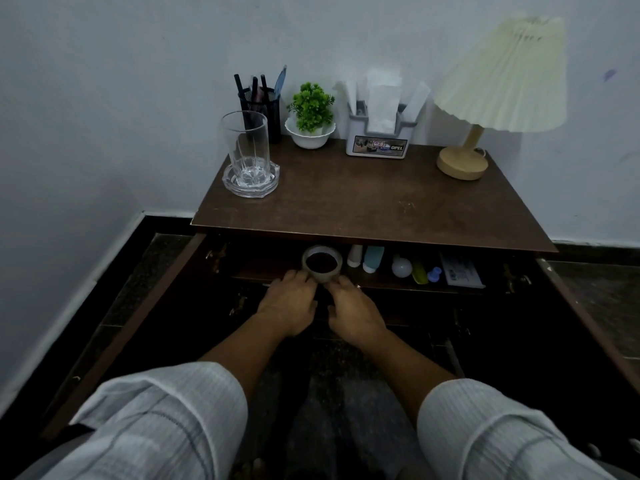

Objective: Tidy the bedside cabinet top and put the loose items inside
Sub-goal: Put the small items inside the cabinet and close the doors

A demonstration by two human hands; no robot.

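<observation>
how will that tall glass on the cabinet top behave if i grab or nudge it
The tall glass is clear and looks hard, so probably rigid, smooth and breakable. It is tall and narrow and stands in a glass dish, so a sideways nudge may tip it. It looks empty, so likely fairly light.

A small grey cup [322,264] with dark contents stands upright on the shelf inside the open bedside cabinet [374,202]. At its 3 o'clock lie tubes [373,259], a white bulb [401,267] and a card [462,270].

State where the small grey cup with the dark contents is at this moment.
In the head view the small grey cup sits on the shelf inside the open cabinet, at the left end of the row, left of the white tube, between the left hand and right hand.
</observation>
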